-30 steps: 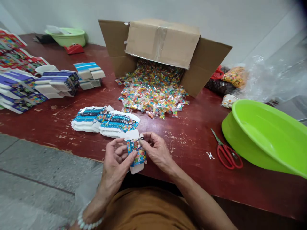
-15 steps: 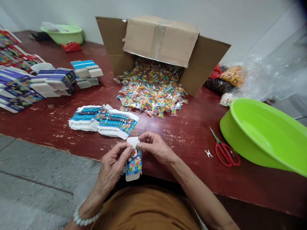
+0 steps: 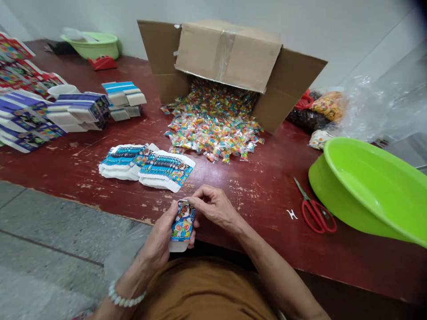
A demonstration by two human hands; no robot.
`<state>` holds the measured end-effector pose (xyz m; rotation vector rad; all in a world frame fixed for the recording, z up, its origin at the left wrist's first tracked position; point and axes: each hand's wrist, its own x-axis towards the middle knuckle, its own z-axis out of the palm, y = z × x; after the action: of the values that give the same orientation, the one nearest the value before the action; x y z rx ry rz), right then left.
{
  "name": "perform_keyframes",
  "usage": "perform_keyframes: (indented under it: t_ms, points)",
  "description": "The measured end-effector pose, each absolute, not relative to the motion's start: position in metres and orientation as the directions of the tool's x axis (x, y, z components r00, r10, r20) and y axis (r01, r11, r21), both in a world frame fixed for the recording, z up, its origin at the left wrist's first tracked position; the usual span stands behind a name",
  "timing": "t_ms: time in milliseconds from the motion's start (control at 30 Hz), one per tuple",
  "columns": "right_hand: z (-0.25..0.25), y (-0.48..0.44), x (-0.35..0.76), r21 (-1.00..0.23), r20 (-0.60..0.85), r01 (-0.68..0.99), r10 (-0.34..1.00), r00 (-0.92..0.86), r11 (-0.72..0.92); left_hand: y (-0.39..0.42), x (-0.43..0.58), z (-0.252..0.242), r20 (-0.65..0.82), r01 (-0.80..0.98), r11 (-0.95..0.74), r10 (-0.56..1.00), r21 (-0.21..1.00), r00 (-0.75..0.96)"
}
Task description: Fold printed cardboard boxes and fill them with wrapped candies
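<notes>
My left hand (image 3: 163, 233) is wrapped round a small blue printed cardboard box (image 3: 183, 222), fingertips showing along its right side. The box stands near the table's front edge, a white flap sticking out at its lower end. At the top end, my right hand (image 3: 215, 205) pinches the box with thumb and fingers, and the upper flap is folded down there. Just beyond lie two rows of flattened blue boxes (image 3: 165, 169), overlapping one another. Behind them, small clear-wrapped colourful candies (image 3: 213, 129) spill from a large cardboard carton (image 3: 228, 55) lying on its side.
On the right are red-handled scissors (image 3: 316, 215), a white paper scrap (image 3: 292, 214) and a large green basin (image 3: 360, 186). Purple boxes (image 3: 78, 111) and red boxes (image 3: 30, 66) are stacked left. A red tape dispenser (image 3: 102, 62) sits by another green basin (image 3: 106, 44). Plastic bags (image 3: 363, 111) lie back right.
The box's upper white flap, upright before, is now folded down under my right hand. My left hand has shifted from pinching the top to wrapping round the box's body.
</notes>
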<state>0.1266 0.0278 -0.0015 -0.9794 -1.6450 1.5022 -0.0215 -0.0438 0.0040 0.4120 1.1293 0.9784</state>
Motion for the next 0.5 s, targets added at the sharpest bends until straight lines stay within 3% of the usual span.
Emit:
perform_keyframes:
  t_ms: [100,233,333,500]
  points:
    - [0.001,0.032,0.127,-0.979,-0.161,-0.009,0.799,-0.579,-0.204,-0.042,-0.022,-0.003,-0.488,-0.358,0.473,0.871,0.805,0.053]
    - [0.006,0.033,0.127,-0.952,-0.207,-0.074,0.801,-0.562,-0.298,-0.040,-0.026,-0.006,-0.405,-0.243,0.407,0.912,0.880,0.061]
    - [0.006,0.032,0.126,-0.953,-0.197,-0.101,0.838,-0.509,-0.286,-0.038,-0.030,-0.007,-0.368,-0.208,0.373,0.928,0.904,0.067]
    - [0.011,0.032,0.134,-0.988,-0.006,-0.119,0.798,-0.602,-0.098,-0.039,-0.029,-0.012,-0.385,-0.215,0.392,0.920,0.895,0.074]
